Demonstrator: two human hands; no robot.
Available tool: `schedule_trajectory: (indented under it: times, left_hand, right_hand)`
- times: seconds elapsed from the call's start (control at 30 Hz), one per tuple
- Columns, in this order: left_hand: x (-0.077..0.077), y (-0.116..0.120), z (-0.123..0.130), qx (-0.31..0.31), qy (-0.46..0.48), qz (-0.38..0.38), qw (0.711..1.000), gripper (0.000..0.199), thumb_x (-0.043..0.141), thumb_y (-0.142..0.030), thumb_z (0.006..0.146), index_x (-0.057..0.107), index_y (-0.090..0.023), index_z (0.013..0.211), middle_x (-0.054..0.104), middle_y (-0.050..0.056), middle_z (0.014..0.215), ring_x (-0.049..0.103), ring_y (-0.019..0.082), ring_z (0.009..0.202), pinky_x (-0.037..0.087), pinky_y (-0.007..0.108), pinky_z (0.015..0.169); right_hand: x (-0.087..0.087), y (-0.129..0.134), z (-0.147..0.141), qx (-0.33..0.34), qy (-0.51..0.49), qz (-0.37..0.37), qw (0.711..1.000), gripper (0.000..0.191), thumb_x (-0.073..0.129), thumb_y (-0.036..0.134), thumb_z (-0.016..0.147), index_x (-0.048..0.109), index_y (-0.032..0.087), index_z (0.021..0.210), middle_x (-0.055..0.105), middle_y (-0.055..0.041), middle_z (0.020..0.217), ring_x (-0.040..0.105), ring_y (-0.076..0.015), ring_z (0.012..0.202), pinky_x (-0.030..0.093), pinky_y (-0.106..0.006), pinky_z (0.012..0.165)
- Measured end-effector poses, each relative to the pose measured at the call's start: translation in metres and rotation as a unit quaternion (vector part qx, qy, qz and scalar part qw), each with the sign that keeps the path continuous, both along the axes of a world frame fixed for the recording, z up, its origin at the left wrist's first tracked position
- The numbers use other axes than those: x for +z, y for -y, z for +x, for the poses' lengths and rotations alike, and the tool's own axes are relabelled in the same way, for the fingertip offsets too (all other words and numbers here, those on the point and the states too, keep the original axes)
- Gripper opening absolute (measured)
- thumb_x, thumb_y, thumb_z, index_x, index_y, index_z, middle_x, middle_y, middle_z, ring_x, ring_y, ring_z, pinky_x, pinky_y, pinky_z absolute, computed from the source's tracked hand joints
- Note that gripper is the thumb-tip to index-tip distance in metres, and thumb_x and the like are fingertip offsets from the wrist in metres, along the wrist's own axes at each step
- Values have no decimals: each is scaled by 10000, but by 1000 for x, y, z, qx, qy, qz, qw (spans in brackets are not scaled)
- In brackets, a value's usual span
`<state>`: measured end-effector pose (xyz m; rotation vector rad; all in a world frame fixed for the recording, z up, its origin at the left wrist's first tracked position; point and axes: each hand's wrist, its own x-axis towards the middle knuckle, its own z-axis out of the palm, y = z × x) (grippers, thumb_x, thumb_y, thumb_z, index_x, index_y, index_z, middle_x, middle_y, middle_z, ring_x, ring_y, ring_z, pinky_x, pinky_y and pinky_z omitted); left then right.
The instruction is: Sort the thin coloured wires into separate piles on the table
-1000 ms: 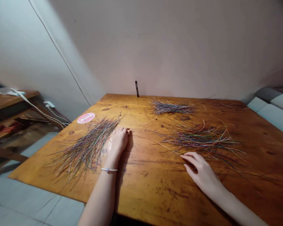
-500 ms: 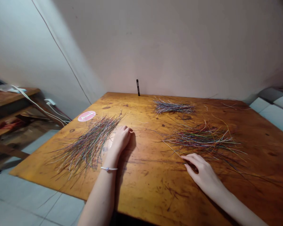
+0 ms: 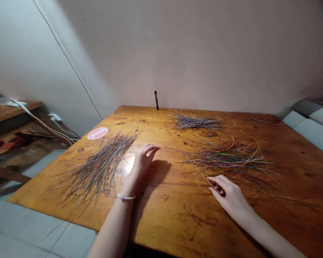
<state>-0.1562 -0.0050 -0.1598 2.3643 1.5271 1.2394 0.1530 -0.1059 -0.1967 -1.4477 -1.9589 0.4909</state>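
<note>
My right hand [image 3: 228, 191] pinches a thin pale wire [image 3: 199, 169] between thumb and fingers, below the right-hand pile of coloured wires [image 3: 228, 157]. The wire slants up and left to that pile's left end. Raised a little over the table, with its shadow beside it, my left hand [image 3: 145, 156] has thumb and fingertips brought together. Faint thin strands [image 3: 174, 149] run between its fingertips and the right pile; whether it grips one I cannot make out. Left of this hand lies a long slanting pile of mixed wires [image 3: 99, 165].
A smaller wire bundle [image 3: 197, 122] lies at the back of the wooden table [image 3: 161, 225]. A black marker [image 3: 156, 100] stands upright by the wall. A round pink sticker [image 3: 97, 133] is at the left. Loose wires [image 3: 261, 122] lie at the back right.
My left hand has lifted off the tabletop and turned, its fingers now stretched to the right in a pinch. The right hand keeps its wire almost in place.
</note>
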Motion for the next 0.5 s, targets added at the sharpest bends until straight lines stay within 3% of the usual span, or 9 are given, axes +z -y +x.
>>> schedule_trajectory:
  times: [0.13, 0.23, 0.33, 0.5]
  left_hand:
    - [3, 1, -2, 56, 29, 45, 997, 156, 535, -201, 874, 689, -198, 854, 680, 71, 971, 622, 188, 915, 486, 331, 832]
    - [7, 3, -5, 186, -25, 101, 977, 154, 580, -216, 849, 728, -227, 807, 608, 91, 1122, 527, 247, 1056, 398, 410, 912]
    - [11, 7, -8, 302, -107, 95, 942, 169, 585, -275, 854, 750, -283, 822, 614, 81, 1031, 526, 252, 948, 349, 405, 844]
    - [10, 9, -10, 292, -145, 51, 944, 241, 492, -299, 910, 730, -260, 905, 662, 46, 761, 581, 208, 752, 327, 347, 754]
  right_hand:
    - [0, 0, 0, 3, 1, 8, 1000, 204, 499, 202, 839, 657, 190, 968, 659, -79, 855, 624, -189, 698, 531, -306, 622]
    - [0, 0, 0, 5, 6, 3, 1000, 209, 491, 198, 842, 657, 186, 968, 662, -79, 849, 629, -193, 709, 537, -313, 639]
    - [1, 0, 0, 8, 2, 4, 1000, 217, 485, 191, 843, 658, 191, 974, 671, -79, 882, 639, -198, 752, 545, -327, 691]
    - [3, 1, 1, 42, 26, 38, 998, 267, 474, 143, 846, 698, 231, 962, 673, -78, 994, 617, -226, 941, 518, -396, 844]
